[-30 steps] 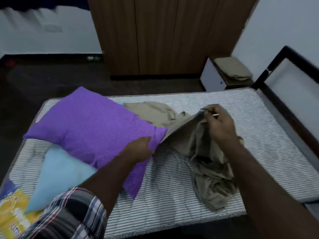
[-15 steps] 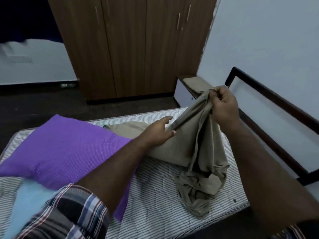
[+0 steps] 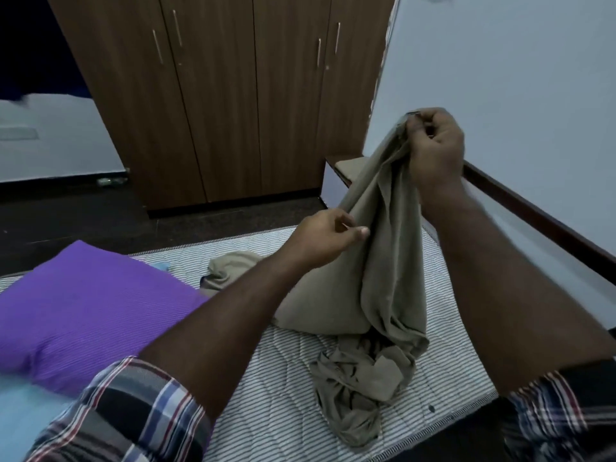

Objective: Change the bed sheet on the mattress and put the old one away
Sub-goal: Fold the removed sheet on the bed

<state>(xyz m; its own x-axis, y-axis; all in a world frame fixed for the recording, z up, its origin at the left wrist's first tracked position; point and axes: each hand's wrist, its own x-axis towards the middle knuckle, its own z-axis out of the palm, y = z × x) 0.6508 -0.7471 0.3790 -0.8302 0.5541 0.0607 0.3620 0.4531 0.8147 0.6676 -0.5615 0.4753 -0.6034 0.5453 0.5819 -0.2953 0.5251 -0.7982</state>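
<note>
Right of centre in the frame, the right hand [image 3: 435, 148] is raised with its fingers curled tight round a bunched corner of the sheet [image 3: 383, 261], a plain khaki cloth. From that grip the sheet hangs down in long folds, and its lower part lies crumpled on the mattress [image 3: 290, 371] at lower centre, with another bit of it heaped further back near the middle of the frame. The left hand [image 3: 328, 236] is lower, at centre, and pinches a fold of the hanging sheet between thumb and fingers.

The mattress is bare, quilted and striped grey on white. At left on it lies a purple pillow [image 3: 86, 311], and a pale blue cushion [image 3: 26, 405] shows at the lower left, partly under the pillow. Plaid sleeves [image 3: 126, 411] frame both lower corners.

Across the top stands a brown wardrobe [image 3: 216, 95] with slim metal handles. A dark bed rail [image 3: 533, 215] runs along the white wall at right, and a low stand with a khaki cushion [image 3: 350, 165] sits behind the sheet, partly hidden.
</note>
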